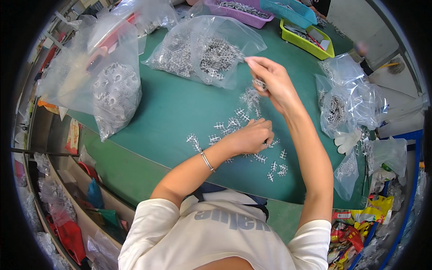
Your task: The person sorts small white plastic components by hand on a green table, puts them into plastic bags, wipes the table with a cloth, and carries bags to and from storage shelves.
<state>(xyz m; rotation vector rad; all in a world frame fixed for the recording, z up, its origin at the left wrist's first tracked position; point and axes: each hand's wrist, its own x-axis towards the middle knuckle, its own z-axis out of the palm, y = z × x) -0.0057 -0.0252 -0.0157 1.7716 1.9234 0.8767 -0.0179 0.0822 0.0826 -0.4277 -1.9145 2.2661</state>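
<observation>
On the green table, my left hand [255, 137] rests among scattered small silver fishbone-shaped pieces [233, 123], its fingers curled down. What its fingertips pinch is mostly hidden. My right hand [272, 81] is raised farther off, fingers closed, with silver pieces [259, 84] showing in its curled fingers. Its thumb and index fingertip are beside the right edge of a clear plastic bag [180, 63] full of similar silver pieces; something small and blurred is at that tip. A loose little heap [250, 96] lies below the right hand. More single pieces [282, 170] lie to the near right.
At left stands a clear bag [118, 92] of ridged silver rings. Purple [243, 16], blue [292, 12] and lime-green [310, 45] baskets line the far side. Clear bags [335, 110] and a white glove [347, 141] lie at right. Bins of bags [67, 225] border the left.
</observation>
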